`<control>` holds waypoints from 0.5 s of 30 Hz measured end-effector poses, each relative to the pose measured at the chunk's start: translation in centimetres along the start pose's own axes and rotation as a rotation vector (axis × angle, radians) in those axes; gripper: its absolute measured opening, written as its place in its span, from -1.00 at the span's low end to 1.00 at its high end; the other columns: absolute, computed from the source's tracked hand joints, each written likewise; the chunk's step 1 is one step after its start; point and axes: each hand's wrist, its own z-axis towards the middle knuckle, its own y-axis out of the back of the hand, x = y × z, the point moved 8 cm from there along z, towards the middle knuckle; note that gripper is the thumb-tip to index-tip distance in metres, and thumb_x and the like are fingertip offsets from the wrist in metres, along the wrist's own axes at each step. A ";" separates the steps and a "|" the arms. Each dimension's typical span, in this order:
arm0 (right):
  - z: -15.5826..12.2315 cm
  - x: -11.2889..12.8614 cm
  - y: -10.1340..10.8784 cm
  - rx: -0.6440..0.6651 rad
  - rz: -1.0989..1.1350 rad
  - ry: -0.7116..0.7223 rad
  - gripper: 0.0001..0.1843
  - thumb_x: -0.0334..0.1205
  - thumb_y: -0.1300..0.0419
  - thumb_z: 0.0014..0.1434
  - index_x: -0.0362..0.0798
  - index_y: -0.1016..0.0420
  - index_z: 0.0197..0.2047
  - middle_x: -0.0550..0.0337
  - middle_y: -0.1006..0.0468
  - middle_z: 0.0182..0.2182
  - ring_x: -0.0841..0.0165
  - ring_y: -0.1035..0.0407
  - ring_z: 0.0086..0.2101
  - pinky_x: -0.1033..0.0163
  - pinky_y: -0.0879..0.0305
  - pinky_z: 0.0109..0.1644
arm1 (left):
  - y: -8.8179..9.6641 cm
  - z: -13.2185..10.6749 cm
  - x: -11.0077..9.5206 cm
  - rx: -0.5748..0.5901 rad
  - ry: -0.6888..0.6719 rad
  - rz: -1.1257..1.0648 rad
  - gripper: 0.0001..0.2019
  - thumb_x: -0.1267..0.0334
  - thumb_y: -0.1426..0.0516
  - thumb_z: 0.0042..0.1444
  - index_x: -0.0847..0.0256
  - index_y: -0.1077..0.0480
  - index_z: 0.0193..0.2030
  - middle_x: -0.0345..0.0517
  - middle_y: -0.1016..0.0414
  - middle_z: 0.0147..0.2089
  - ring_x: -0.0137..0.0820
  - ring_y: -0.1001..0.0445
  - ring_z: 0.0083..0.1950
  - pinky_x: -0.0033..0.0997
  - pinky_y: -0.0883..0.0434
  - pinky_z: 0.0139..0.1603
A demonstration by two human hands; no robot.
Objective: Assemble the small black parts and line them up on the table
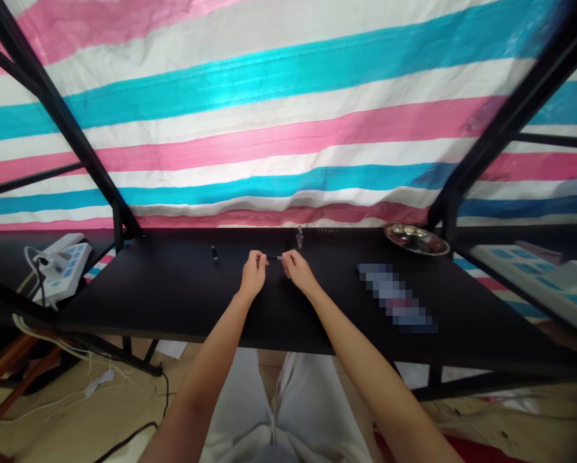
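My left hand (254,272) and my right hand (296,270) face each other above the middle of the black table (173,302). Between their pinched fingertips runs a thin dark stick (273,258), with a paler tip at the right hand; it is too small to tell its kind. Left of my hands, a short black cylinder with a whitish band (214,253) stands on the tabletop. Just beyond my right hand lies a small cluster of clear, shiny pieces (299,236). My fingers are closed on both sides, and the stick's ends are hidden in them.
A round shiny metal plate (416,240) rests at the back right. In front of it lies a pixelated, bluish flat item (395,299). Several tiny pieces (327,231) line the back edge. A white power strip (69,273) with cables is at left; black frame posts (83,151) flank the table.
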 end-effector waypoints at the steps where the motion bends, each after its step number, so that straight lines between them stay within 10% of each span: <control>1: 0.0 -0.2 -0.2 0.028 0.051 -0.025 -0.57 0.21 0.03 0.06 -0.02 -0.18 -0.46 0.38 -0.24 -0.68 0.53 -0.12 -0.70 0.37 -0.08 -0.62 | 0.1 0.0 0.1 -0.014 0.013 0.002 -0.81 0.14 0.11 0.19 0.18 -0.18 -0.29 -0.14 -0.43 -0.38 -0.44 -0.42 -0.31 -0.42 -0.30 -0.18; 15: -0.3 -0.2 -0.8 0.157 0.245 -0.121 -0.61 0.03 -0.25 -0.15 -0.10 -0.41 -0.33 0.26 -0.45 -0.55 0.52 -0.24 -0.61 0.31 -0.22 -0.50 | -0.8 0.3 0.9 0.023 0.138 -0.371 -0.72 0.09 -0.16 -0.06 0.25 -0.34 -0.29 -0.10 -0.47 -0.37 -0.44 -0.44 -0.34 -0.41 -0.37 -0.22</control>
